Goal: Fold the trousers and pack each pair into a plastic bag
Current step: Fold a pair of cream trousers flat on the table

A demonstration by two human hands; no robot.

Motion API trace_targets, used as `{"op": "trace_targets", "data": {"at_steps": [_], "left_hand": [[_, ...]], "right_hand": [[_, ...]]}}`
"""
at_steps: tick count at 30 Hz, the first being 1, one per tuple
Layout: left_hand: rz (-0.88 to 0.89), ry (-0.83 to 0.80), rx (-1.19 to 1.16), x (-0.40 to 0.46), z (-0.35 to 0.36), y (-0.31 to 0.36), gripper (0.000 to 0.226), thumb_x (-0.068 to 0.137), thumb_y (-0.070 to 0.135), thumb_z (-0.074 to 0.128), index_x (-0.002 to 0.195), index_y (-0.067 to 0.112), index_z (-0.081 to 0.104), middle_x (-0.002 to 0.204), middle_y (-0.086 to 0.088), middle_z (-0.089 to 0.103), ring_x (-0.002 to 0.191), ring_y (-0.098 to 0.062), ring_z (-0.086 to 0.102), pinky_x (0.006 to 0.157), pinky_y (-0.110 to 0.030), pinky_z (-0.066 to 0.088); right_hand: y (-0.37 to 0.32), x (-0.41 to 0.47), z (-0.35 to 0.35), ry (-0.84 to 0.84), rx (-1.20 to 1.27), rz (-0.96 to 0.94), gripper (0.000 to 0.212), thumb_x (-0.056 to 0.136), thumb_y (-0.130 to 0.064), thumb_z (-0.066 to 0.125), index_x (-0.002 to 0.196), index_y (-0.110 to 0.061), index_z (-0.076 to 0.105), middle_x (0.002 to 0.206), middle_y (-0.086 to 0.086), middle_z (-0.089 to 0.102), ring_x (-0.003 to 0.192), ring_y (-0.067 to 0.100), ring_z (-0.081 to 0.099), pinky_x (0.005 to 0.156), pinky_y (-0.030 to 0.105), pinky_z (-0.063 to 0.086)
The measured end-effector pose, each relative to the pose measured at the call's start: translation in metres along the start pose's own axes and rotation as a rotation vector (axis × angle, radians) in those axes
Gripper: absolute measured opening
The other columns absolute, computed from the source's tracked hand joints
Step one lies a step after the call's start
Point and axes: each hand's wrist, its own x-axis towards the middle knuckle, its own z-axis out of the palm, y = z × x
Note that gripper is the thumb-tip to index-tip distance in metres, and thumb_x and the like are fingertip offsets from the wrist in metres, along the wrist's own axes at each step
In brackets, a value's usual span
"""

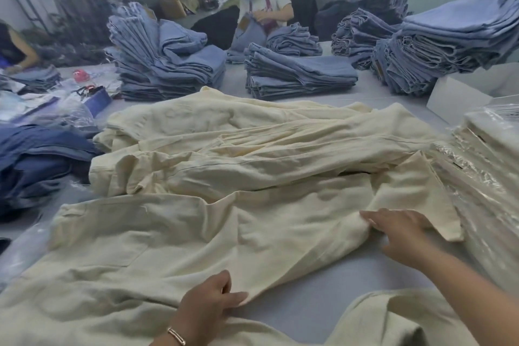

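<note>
Cream trousers (174, 236) lie spread flat on the grey table (317, 314), right under both hands. Left hand (209, 305) pinches the near edge of the fabric btwn thumb & curled fingers; thin bracelet (177, 336) on that wrist. Right hand (401, 229) lies on the cloth w/ fingers straight, pressing down by a turned-over trouser leg. More cream trousers (252, 143) heaped just beyond the hands. Right of the right hand, touching the cloth: stack of bagged trousers (488, 177) in clear plastic. Farther off, past the cream heap, blue jeans stacks (297, 76). Another person (261, 3) works at the far side.
</note>
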Motion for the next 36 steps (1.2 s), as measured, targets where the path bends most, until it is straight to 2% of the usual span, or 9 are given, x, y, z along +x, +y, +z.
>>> {"op": "trace_targets", "data": {"at_steps": [4, 7, 11, 16, 23, 28, 30, 33, 36], "left_hand": [[0.066, 0.122, 0.160, -0.022, -0.006, -0.017, 0.059, 0.035, 0.024, 0.087, 0.092, 0.030, 0.074, 0.075, 0.008, 0.052, 0.061, -0.007, 0.052, 0.045, -0.018, 0.044], [0.012, 0.253, 0.083, -0.040, -0.014, -0.027, 0.031, 0.061, 0.026, 0.062, 0.091, 0.028, 0.058, 0.078, 0.007, 0.055, 0.073, -0.009, 0.053, 0.060, -0.022, 0.045], [-0.033, 0.285, 0.100, -0.063, -0.011, -0.044, 0.017, 0.074, 0.041, 0.054, 0.082, 0.026, 0.056, 0.076, 0.009, 0.056, 0.073, -0.012, 0.054, 0.063, -0.022, 0.041], [0.043, 0.305, 0.236, -0.061, 0.005, -0.055, 0.046, 0.072, 0.048, 0.048, 0.104, 0.026, 0.073, 0.110, 0.005, 0.068, 0.106, -0.009, 0.049, 0.083, -0.026, 0.041], [0.102, 0.287, 0.137, -0.039, 0.005, -0.052, 0.020, 0.074, 0.046, 0.045, 0.079, 0.035, 0.060, 0.072, 0.015, 0.064, 0.078, -0.002, 0.050, 0.069, -0.029, 0.032], [-0.173, 0.182, -0.221, -0.040, -0.017, -0.073, 0.037, 0.078, 0.061, 0.046, 0.066, 0.027, 0.058, 0.057, 0.007, 0.058, 0.060, -0.013, 0.056, 0.063, -0.034, 0.047], [-0.205, 0.196, -0.226, -0.045, -0.023, -0.074, 0.030, 0.083, 0.053, 0.054, 0.066, 0.029, 0.053, 0.057, 0.005, 0.056, 0.058, -0.012, 0.054, 0.063, -0.033, 0.046], [-0.184, 0.232, -0.121, -0.044, -0.023, -0.059, 0.030, 0.088, 0.044, 0.056, 0.063, 0.028, 0.049, 0.055, 0.003, 0.053, 0.055, -0.010, 0.050, 0.058, -0.026, 0.041], [-0.217, 0.326, 0.037, -0.037, -0.017, -0.043, 0.029, 0.083, 0.048, 0.045, 0.060, 0.037, 0.059, 0.062, 0.004, 0.055, 0.068, -0.024, 0.058, 0.062, -0.037, 0.046]], "right_hand": [[-0.006, -0.011, -0.004, -0.113, -0.106, 0.126, 0.024, 0.082, -0.023, 0.051, 0.083, -0.046, 0.044, 0.095, -0.011, 0.048, 0.107, 0.015, 0.051, 0.083, 0.031, 0.029], [-0.004, -0.023, -0.005, 0.005, -0.235, 0.155, 0.018, 0.077, -0.023, 0.053, 0.085, -0.037, 0.045, 0.099, -0.009, 0.050, 0.103, 0.015, 0.049, 0.083, 0.027, 0.037], [-0.024, -0.058, -0.001, 0.188, 0.278, 0.280, 0.029, 0.075, -0.010, 0.064, 0.094, -0.023, 0.048, 0.098, 0.001, 0.054, 0.091, 0.025, 0.054, 0.076, 0.035, 0.044], [-0.026, -0.112, 0.020, -0.132, 0.439, 0.334, 0.025, 0.080, -0.025, 0.069, 0.100, -0.032, 0.054, 0.110, -0.010, 0.053, 0.111, 0.018, 0.052, 0.092, 0.034, 0.041], [-0.008, -0.152, 0.024, -0.049, 0.153, 0.369, 0.026, 0.086, -0.022, 0.056, 0.103, -0.041, 0.059, 0.113, -0.014, 0.054, 0.113, 0.012, 0.052, 0.085, 0.029, 0.040], [0.013, -0.155, -0.009, -0.260, 0.205, 0.479, 0.026, 0.083, -0.016, 0.052, 0.060, -0.027, 0.050, 0.066, -0.011, 0.052, 0.073, 0.013, 0.053, 0.058, 0.024, 0.033], [0.024, -0.158, -0.027, -0.125, 0.404, 0.590, 0.029, 0.073, -0.017, 0.053, 0.048, -0.019, 0.041, 0.049, -0.006, 0.041, 0.056, 0.018, 0.040, 0.050, 0.030, 0.024], [0.027, -0.151, -0.044, 0.151, 0.300, 0.672, 0.018, 0.065, -0.024, 0.044, 0.051, -0.012, 0.047, 0.057, 0.004, 0.053, 0.059, 0.022, 0.048, 0.054, 0.030, 0.027], [0.015, -0.132, -0.037, 0.150, 0.158, 0.652, 0.036, 0.075, -0.033, 0.038, 0.084, -0.020, 0.070, 0.099, 0.007, 0.068, 0.094, 0.028, 0.058, 0.081, 0.035, 0.042]]}}
